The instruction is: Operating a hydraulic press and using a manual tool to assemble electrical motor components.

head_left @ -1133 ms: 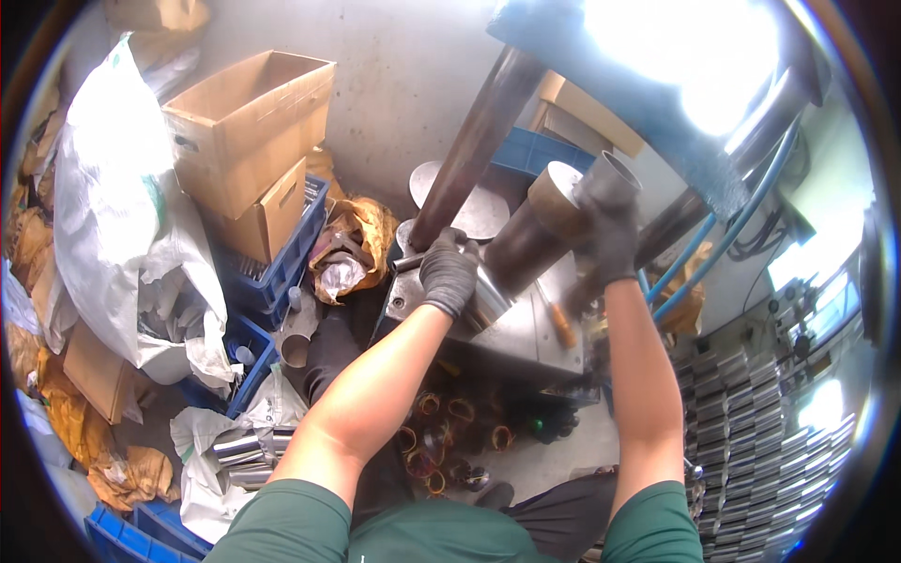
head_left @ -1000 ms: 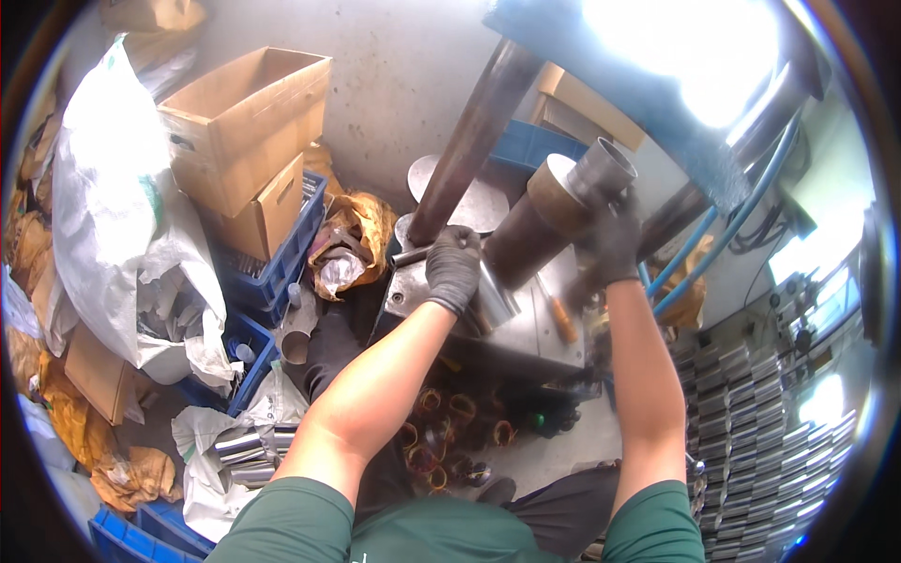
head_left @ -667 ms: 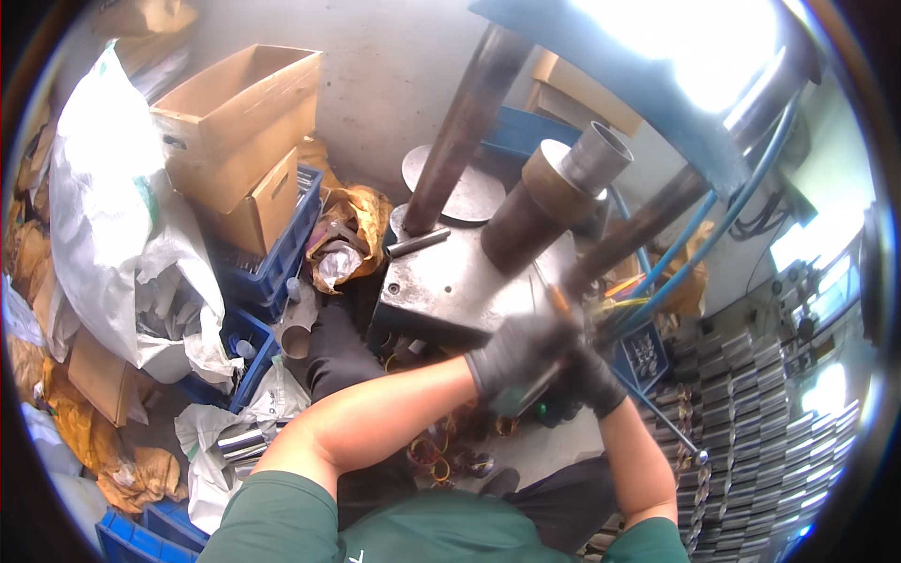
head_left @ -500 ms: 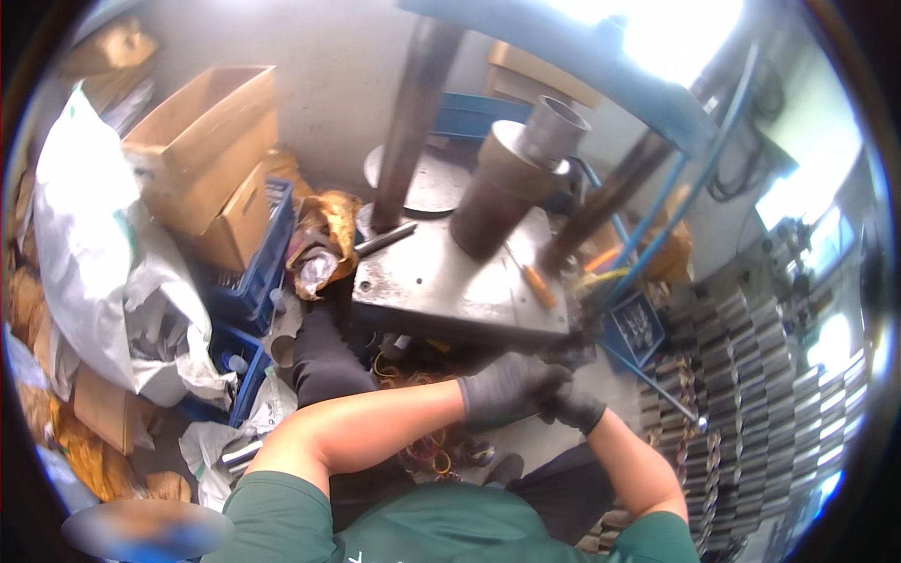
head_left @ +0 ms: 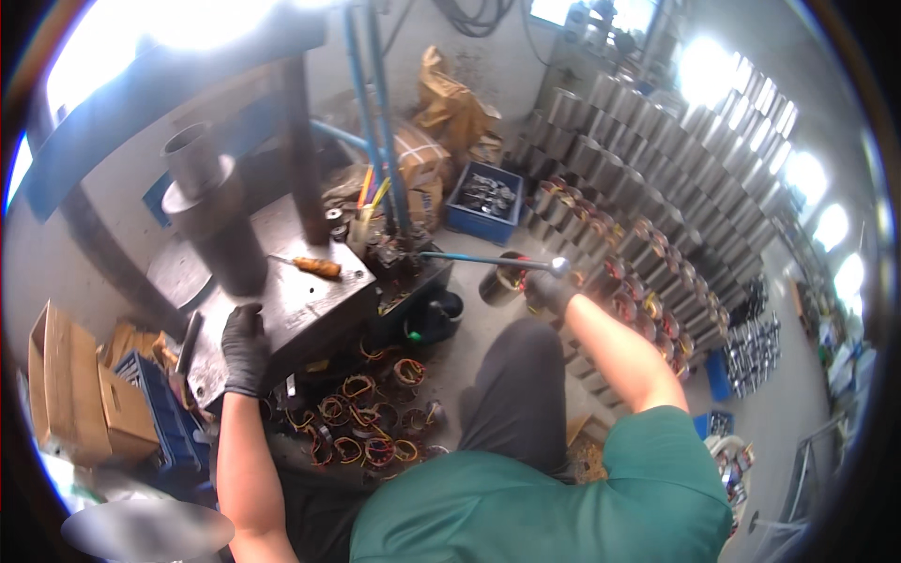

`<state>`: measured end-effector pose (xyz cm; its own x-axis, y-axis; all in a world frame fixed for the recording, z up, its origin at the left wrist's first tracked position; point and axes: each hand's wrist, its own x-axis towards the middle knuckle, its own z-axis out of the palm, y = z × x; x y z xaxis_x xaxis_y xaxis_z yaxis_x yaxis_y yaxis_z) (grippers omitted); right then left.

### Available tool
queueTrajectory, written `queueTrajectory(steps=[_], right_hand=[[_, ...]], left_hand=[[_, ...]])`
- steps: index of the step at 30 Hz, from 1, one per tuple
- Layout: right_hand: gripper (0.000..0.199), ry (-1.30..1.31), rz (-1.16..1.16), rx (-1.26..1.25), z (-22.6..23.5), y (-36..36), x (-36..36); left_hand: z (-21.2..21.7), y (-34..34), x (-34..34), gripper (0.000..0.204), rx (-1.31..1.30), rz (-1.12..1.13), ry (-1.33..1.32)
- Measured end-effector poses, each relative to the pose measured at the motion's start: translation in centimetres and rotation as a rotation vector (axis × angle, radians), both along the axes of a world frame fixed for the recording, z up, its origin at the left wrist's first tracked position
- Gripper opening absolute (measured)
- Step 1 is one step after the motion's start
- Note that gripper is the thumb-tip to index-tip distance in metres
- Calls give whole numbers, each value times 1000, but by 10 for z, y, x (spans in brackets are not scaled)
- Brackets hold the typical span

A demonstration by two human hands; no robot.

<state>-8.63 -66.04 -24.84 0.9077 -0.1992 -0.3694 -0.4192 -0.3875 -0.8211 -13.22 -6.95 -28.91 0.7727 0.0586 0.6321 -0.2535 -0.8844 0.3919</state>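
My gloved right hand [head_left: 552, 291], right of center in the frame, is at the wired end of a steel cylinder [head_left: 497, 284], just below a blue lever rod [head_left: 479, 257]; how its fingers close I cannot tell. At left, my gloved left hand [head_left: 246, 349] rests at the edge of a steel press table [head_left: 293, 317], its grip unclear. An orange-handled screwdriver [head_left: 317, 268] lies on top; stacked metal cylinders [head_left: 648, 122] fill the upper right.
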Motion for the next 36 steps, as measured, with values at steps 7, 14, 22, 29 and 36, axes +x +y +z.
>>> queueTrajectory(steps=[7, 14, 22, 29, 36], right_hand=[[22, -128, -581, 535, -81, -99, -36], [14, -343, -1095, 438, -133, -134, -9], [48, -496, -1436, 281, -174, -191, 40], [27, -398, -1170, 849, -151, -125, 24], [17, 53, 341, 108, -41, 1, 14]], left_hand=[[-14, 4, 1, 22, -27, 48, 101], [-5, 0, -12, 19, -89, 156, 196], [-10, -9, -2, 19, -175, 114, 151], [-13, -2, -7, 20, -164, 139, 166], [3, -12, -14, 22, -40, 236, 116]])
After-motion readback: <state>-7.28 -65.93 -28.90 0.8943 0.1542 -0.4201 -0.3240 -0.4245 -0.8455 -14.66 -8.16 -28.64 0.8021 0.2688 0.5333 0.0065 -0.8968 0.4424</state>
